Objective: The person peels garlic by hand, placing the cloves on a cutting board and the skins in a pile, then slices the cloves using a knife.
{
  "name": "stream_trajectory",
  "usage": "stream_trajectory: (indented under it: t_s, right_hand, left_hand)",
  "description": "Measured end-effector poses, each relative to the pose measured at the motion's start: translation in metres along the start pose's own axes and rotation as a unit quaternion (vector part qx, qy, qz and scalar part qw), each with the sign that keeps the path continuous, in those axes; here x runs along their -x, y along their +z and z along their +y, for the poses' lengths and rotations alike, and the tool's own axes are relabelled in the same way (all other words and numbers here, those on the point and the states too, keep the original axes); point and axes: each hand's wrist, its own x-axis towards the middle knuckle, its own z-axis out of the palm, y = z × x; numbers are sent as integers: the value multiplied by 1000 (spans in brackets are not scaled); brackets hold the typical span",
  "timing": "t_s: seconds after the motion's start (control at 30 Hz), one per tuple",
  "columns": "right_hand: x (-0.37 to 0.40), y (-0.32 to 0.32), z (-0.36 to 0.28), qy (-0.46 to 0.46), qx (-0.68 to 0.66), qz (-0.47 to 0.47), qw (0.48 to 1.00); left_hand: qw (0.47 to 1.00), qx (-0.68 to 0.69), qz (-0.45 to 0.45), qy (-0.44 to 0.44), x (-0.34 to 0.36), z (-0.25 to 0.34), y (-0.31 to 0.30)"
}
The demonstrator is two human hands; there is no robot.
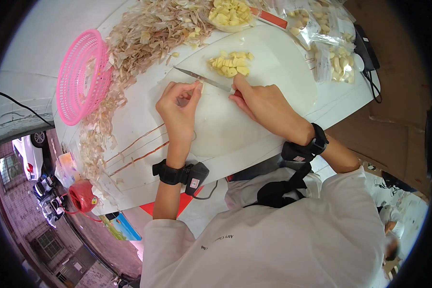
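You're at the slicing step, I judge: your left hand (177, 108) pinches a garlic clove (200, 88) on the cutting board (273, 62), and your right hand (261, 103) grips the knife (201, 78). The next cut calls for tucked fingers.

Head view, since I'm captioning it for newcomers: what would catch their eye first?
At the centre, the right hand holds a knife, its blade reaching toward the left hand, which pinches a pale clove. Beyond them sprawls a big heap of papery skins, with a pink basket on its left.
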Motion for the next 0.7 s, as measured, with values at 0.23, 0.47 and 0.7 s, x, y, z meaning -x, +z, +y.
stream_trajectory:
  t_s: [0.23, 0.47, 0.7]
  right_hand:
    - [0, -3, -4, 3, 16, -12, 1000]
    - [-3, -3, -8, 3, 38, -22, 999]
    - [-1, -2, -5, -15, 51, -22, 998]
  left_hand:
    - [1000, -10, -1, -2, 0, -1, 0]
    - [1000, -27, 2, -8, 0, 5, 1]
    - [1000, -5, 4, -8, 0, 2, 1]
